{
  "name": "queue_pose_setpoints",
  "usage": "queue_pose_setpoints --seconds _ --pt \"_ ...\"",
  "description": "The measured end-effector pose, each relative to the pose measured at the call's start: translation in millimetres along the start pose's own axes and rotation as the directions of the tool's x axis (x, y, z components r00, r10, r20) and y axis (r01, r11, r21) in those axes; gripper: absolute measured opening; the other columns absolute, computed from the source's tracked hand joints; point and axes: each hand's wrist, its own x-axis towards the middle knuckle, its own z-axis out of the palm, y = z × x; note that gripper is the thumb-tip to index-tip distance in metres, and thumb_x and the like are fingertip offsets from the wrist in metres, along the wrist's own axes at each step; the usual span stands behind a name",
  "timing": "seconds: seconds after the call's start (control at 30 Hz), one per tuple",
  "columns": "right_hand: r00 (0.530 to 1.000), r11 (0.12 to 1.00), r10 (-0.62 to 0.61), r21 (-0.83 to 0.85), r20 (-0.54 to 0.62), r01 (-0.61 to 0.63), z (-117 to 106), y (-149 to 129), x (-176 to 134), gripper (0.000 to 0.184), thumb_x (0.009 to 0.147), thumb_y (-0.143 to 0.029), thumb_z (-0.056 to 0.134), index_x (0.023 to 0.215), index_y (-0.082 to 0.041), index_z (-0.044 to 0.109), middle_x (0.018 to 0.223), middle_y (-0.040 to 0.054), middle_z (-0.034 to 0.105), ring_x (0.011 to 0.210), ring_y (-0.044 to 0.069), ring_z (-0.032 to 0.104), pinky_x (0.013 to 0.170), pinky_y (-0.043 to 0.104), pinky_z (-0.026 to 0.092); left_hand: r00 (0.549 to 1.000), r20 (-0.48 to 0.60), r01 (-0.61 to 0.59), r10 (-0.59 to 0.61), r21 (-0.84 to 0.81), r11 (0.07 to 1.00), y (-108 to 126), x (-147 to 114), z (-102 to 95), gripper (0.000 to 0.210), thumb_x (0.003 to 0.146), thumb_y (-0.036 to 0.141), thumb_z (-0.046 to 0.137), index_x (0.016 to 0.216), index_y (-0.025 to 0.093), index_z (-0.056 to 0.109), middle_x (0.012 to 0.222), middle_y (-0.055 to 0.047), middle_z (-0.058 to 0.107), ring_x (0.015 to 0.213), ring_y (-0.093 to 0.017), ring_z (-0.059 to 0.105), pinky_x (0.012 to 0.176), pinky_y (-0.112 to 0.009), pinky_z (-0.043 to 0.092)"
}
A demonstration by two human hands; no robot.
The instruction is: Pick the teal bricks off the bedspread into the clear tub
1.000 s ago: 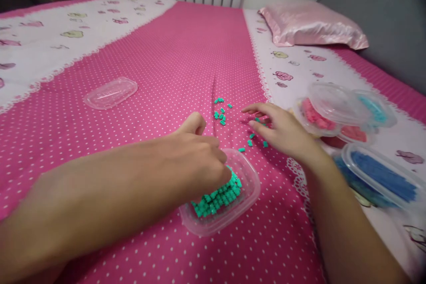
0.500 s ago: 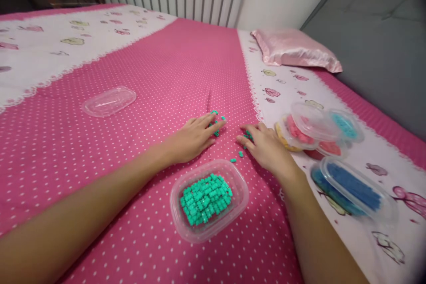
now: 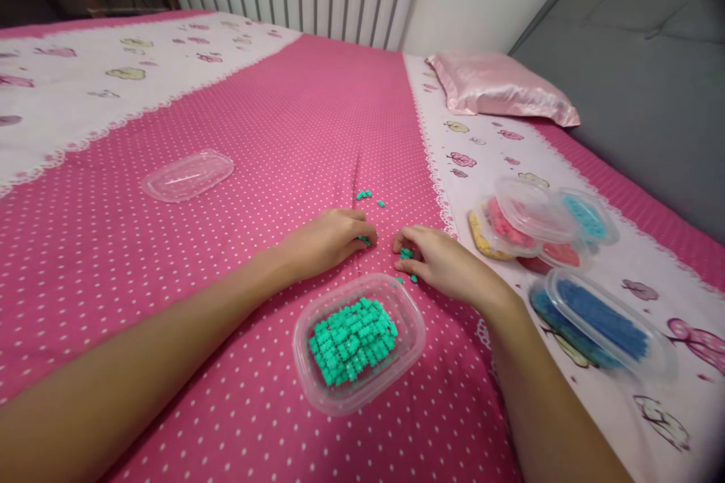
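Observation:
On the pink dotted bedcover, my left hand has its fingers curled round a few small green plastic building pieces. Opposite it, my right hand closes thumb and fingers about more green pieces. Just below the right fingertips lies a loose green piece. Beyond the hands, several others are scattered on the cover. Nearer to me stands an open clear plastic tub, with a heap of green pieces inside it.
A clear lid lies to the left. At the right are stacked tubs of red and yellow pieces, a tub of light blue pieces and one of dark blue pieces. A pink pillow rests farther back.
Both hands have drawn back toward the tub, and their fingers have curled in round green pieces. Some pieces at the far side, partly covered by my left hand before, now show.

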Motion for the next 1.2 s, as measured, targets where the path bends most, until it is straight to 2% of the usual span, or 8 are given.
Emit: queue_pose_setpoints --seconds 0.17,0.33,0.5,0.7,0.83,0.97,1.07,1.2 --pt "0.997 0.993 -0.052 0.099 -0.052 0.057 -1.4 -2.9 3.2 0.009 0.092 -0.012 0.058 0.091 -0.02 0.061 0.093 0.0034 0.066 0.085 0.017 0.058 0.078 0.031 0.04 0.999 -0.048 0.019 -0.021 -0.033 0.999 2.1 -0.6 -5.0 0.014 0.095 0.016 0.06 0.103 0.016 0.071 0.097 -0.005 0.073 0.088 -0.015 0.066 0.08 -0.026 0.046" --pt "0.992 0.976 -0.054 0.206 -0.114 0.076 -4.4 -5.9 6.1 0.016 0.096 -0.018 0.049 0.094 -0.019 0.065 0.095 0.005 0.065 0.09 0.018 0.057 0.081 0.032 0.04 0.999 -0.031 0.029 -0.03 -0.03 0.999 3.2 0.0 -6.3 0.015 0.096 0.019 0.058 0.104 0.016 0.07 0.095 -0.005 0.073 0.086 -0.015 0.066 0.078 -0.026 0.045" --pt "0.998 0.947 -0.03 0.319 -0.051 0.045 -6.1 -8.0 6.0 0.023 0.098 -0.031 0.046 0.088 -0.019 0.062 0.078 0.0009 0.058 0.072 0.016 0.052 0.069 0.03 0.038 0.997 0.047 0.065 -0.064 -0.011 0.998 4.0 -1.1 -5.1 0.017 0.098 0.024 0.056 0.105 0.016 0.068 0.096 -0.006 0.074 0.085 -0.017 0.067 0.075 -0.027 0.044" --pt "1.0 0.925 0.026 0.379 -0.005 -0.022 -2.4 -7.3 5.2 0.024 0.098 -0.037 0.044 0.081 -0.022 0.051 0.072 -0.0017 0.052 0.065 0.015 0.047 0.063 0.03 0.035 0.987 0.104 0.123 -0.126 0.032 0.992 8.6 -1.3 -7.8 0.023 0.099 0.038 0.057 0.104 0.017 0.064 0.091 -0.006 0.073 0.078 -0.018 0.067 0.065 -0.025 0.038" --pt "0.998 0.906 0.057 0.421 -0.002 -0.051 1.0 -5.7 6.2 0.024 0.099 -0.037 0.045 0.08 -0.022 0.051 0.07 -0.0013 0.054 0.063 0.015 0.048 0.062 0.03 0.035 0.983 0.097 0.147 -0.153 0.074 0.986 12.0 -1.8 -10.5 0.029 0.101 0.044 0.051 0.099 0.017 0.062 0.077 -0.004 0.067 0.065 -0.016 0.059 0.057 -0.025 0.029" --pt "0.998 0.869 0.059 0.493 -0.005 -0.049 0.5 -5.9 6.1 0.022 0.099 -0.036 0.046 0.084 -0.021 0.053 0.075 -0.0009 0.058 0.061 0.013 0.046 0.06 0.029 0.035 0.985 0.075 0.15 -0.156 0.086 0.985 14.2 -2.8 -12.7 0.033 0.103 0.045 0.044 0.092 0.018 0.059 0.061 0.001 0.053 0.052 -0.014 0.044 0.053 -0.027 0.021" --pt "0.999 0.823 0.037 0.566 0.028 -0.046 -3.0 -10.8 4.2 0.02 0.097 -0.036 0.05 0.085 -0.02 0.054 0.077 -0.0006 0.058 0.062 0.012 0.047 0.06 0.028 0.037 0.989 0.06 0.129 -0.132 0.057 0.99 16.7 -2.5 -15.4 0.033 0.103 0.044 0.044 0.085 0.018 0.056 0.058 0.003 0.046 0.051 -0.012 0.041 0.053 -0.026 0.021" --pt "0.995 0.711 -0.013 0.7 0.099 -0.061 -8.5 -20.5 0.3 0.02 0.096 -0.036 0.049 0.084 -0.021 0.054 0.072 -0.0002 0.057 0.064 0.013 0.052 0.062 0.028 0.042 0.994 0.032 0.1 -0.1 -0.004 0.995 23.4 -1.2 -20.9 0.032 0.103 0.039 0.045 0.081 0.017 0.056 0.058 0.004 0.046 0.052 -0.01 0.044 0.054 -0.024 0.024"
